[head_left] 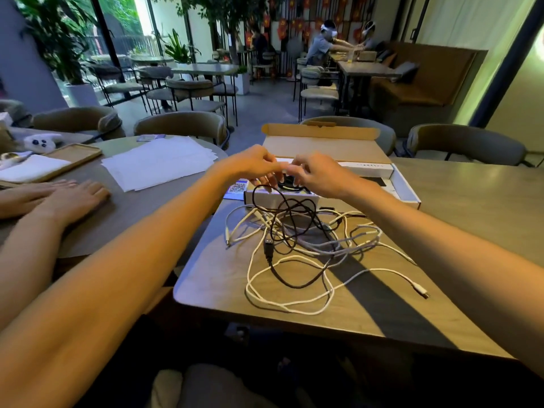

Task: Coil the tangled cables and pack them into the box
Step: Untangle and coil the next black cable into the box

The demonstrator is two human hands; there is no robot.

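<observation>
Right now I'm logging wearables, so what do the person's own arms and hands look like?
The left arm and right arm are bare for all their visible length: no sleeves. The left hand and right hand wear no gloves, and neither wrist shows a watch or bracelet. The fingers are blurred, so rings cannot be ruled out.

1. Both bare arms reach forward, and the forearms converge so the hands meet ahead of the body.
2. The left hand (pixel 253 167) is palm down, knuckles up, with its fingers curled downward.
3. The right hand (pixel 319 176) faces it with bent fingers, its fingertips almost touching the left's.
4. The fingertips are blurred; they may be pinching something, but the grip cannot be made out.
</observation>
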